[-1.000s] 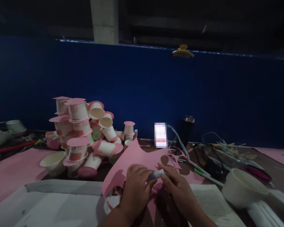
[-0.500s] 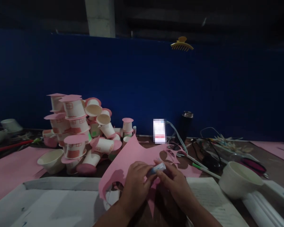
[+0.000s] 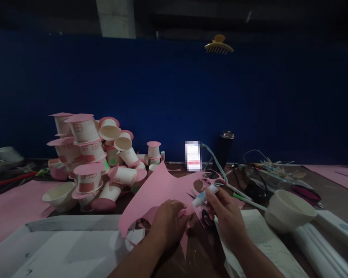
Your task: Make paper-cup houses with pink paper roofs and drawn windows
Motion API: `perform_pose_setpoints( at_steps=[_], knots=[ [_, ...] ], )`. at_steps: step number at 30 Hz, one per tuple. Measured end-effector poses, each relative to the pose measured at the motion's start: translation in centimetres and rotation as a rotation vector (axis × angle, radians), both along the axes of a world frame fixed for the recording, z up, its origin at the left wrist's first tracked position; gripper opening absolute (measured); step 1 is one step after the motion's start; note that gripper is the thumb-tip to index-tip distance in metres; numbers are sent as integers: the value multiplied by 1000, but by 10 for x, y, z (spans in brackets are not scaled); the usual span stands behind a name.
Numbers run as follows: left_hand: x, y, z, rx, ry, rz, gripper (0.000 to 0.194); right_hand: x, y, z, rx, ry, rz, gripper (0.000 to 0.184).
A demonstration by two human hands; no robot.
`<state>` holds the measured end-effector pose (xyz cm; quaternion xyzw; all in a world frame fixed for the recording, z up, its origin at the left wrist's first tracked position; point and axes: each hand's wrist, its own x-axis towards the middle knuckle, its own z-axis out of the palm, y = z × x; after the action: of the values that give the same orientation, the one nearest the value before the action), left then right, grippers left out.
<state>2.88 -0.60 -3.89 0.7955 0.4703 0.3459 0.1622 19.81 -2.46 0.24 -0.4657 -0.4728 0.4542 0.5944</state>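
My right hand (image 3: 224,210) is closed around a small white and blue glue tube (image 3: 204,195), its tip pointing down and left. Just left of the tip, my left hand (image 3: 168,223) pinches a small pink paper piece (image 3: 182,212). Both hands hover over a large pink paper sheet (image 3: 159,190) with round holes cut out of it. Scissors (image 3: 206,218) lie on the table under my right hand, partly hidden.
A pile of paper cups with pink lids (image 3: 89,160) stands at the left. A white bowl (image 3: 288,210), cables (image 3: 249,181), a dark flask (image 3: 224,148), a white tray (image 3: 60,243) and printed paper (image 3: 258,239) surround my hands. A blue partition (image 3: 174,96) rises behind.
My hands have come apart: the right hand lifted the glue tube up and to the right, away from the left hand, which stays low with the pink piece.
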Motion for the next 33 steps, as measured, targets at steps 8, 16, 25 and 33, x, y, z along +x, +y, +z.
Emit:
perform_pose_setpoints(
  at_steps=[8, 16, 25, 33],
  knots=[
    [-7, 13, -4, -172, -7, 58, 24, -5, -3, -1, 104, -564, -41, 29],
    [-9, 14, -1, -195, -15, 48, 24, -12, -1, -10, 111, -722, 9, 23],
    [-9, 13, 3, -208, -26, 45, 22, -14, 2, -16, 91, -806, 25, 23],
    [-10, 12, 5, -219, -44, 30, 30, -15, 0, -14, 146, -930, 116, 14]
  ],
)
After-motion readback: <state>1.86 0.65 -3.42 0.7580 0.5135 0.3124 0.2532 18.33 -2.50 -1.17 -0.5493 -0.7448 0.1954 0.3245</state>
